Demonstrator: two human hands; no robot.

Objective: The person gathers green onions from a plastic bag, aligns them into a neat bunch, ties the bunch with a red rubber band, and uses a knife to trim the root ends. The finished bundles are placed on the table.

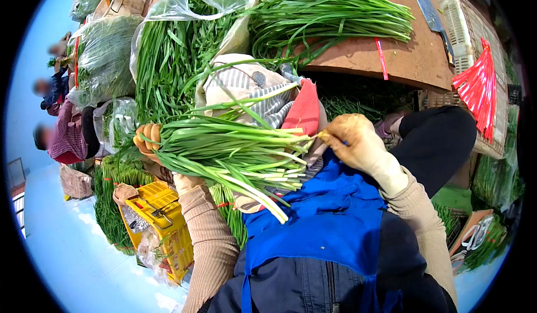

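Observation:
My left hand [150, 142], in a stained glove, grips the leafy side of a bunch of garlic chives [230, 145] lying across my lap. The pale stem ends point toward my right hand [350, 143], also gloved, whose thumb and finger pinch a thin yellowish bit at the edge of the stems. Under the bunch lie a striped cloth [247, 78] and a red cloth [308, 107], above my blue apron [314, 216]. A larger pile of chives [335, 19] rests on the brown board [413, 67] ahead, over a red strip [381, 59].
A cleaver [430, 13] lies at the board's right, beside a white plastic crate [457, 32] with red ties [480, 88]. An open plastic bag of greens [176, 61] stands ahead left. A yellow crate [178, 237] and tied bundles [109, 204] are at left; several people sit farther off.

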